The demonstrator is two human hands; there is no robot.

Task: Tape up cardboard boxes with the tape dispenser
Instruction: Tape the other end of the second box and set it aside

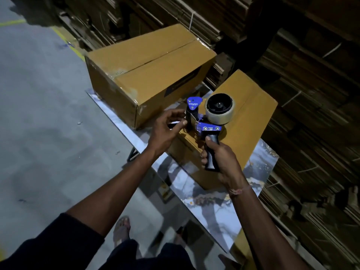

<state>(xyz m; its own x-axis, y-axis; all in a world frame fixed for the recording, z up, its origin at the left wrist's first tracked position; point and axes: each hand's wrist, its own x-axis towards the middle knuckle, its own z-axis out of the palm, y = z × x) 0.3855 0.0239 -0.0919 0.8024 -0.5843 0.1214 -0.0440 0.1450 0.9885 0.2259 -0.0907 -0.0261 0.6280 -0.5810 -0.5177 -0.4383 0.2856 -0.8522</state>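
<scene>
The right hand [218,158] is gripping the black handle of the tape dispenser [206,121], fingers wrapped round it and the thumb lying along the top of the grip. The dispenser is being held in the air above the near cardboard box [251,114], roll side up, with its blue frame pointing away from the person. A roll of clear tape [219,110] is sitting on the dispenser's hub.

The left hand [167,127] is reaching to the dispenser's front end, fingers loosely curved and spread, thumb and fingertips lying against the black roller section just below the blue cover plate. Whether it is pinching a tape end there cannot be told; no loose tape is clearly showing.

The near box is resting on a glossy marble-patterned table [259,168], its top face plain and closed. A second, far cardboard box [148,67] is lying farther out on the same table, just beside the near one, its top flaps meeting along a centre seam, with shiny tape showing at the near corners and edges.

Stacks of flattened cardboard [311,75] are filling the background on the right. A grey concrete floor [39,114] with a yellow line is showing on the left. The person's sandalled foot [121,228] is showing below the table edge.
</scene>
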